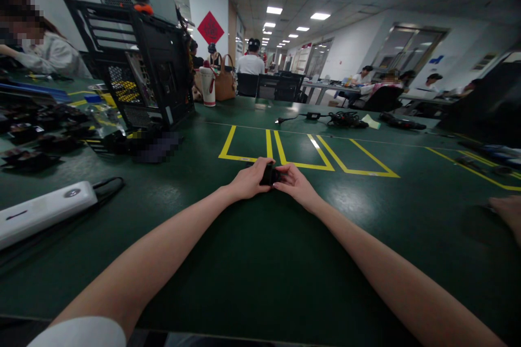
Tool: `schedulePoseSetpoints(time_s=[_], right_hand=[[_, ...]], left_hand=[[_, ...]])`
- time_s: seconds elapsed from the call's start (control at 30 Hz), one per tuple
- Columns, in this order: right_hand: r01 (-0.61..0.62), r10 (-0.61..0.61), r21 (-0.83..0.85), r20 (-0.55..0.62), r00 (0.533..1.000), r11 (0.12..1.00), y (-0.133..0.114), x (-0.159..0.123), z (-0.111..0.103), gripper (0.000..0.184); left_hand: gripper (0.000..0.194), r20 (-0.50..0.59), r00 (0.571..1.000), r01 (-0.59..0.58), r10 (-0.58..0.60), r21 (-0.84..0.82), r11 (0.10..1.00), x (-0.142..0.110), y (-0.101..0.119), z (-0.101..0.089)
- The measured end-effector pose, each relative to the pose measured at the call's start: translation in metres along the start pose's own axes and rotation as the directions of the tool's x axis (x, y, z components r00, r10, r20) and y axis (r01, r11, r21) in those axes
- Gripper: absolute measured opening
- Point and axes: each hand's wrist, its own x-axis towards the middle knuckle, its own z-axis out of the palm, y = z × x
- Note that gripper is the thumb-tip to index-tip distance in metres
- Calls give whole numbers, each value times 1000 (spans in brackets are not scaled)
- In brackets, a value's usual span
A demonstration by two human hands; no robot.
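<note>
1. Left hand point(251, 180) curls around a small black part point(268, 175) over the green worktop point(260, 260), beside yellow tape point(307, 165).
2. Right hand point(296, 185) pinches the part's side, fingertips nearly together.
3. Handling appears underway; how much remains cannot be told.

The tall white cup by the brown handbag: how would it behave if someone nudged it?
The cup stands taller than it is wide, so a high push might tip it. Its rounded side suggests it could roll once down. Its contents don't show, so its weight is hard to judge.
</note>
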Motion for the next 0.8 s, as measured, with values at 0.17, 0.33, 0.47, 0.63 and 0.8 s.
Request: schedulePoseSetpoints(time_s=[0.17,0.33,0.47,0.63,0.8], right_hand=[[30,-30,-53,-4,1000,998,3,1,1,33],[4,-56,-356,-135,989,934,6,2,0,37],[-36,-55,-612,-129,990,790,3,-2,-5,42],[-51,2,-732,-68,998,680,0,-6,-19,48],[-111,72,-690,-85,994,716,-2,-4,-26,46]], left_hand=[[59,1,1000,21,-21,5,1000,-1,-1,-1],[60,2,999,50,-50,22,998,1,-3,-1],[62,26,993,114,-114,1,994,4,-10,-2],[66,122,965,239,-231,-60,969,8,-23,-5],[70,164,956,261,-241,-108,959,9,-28,-8]])
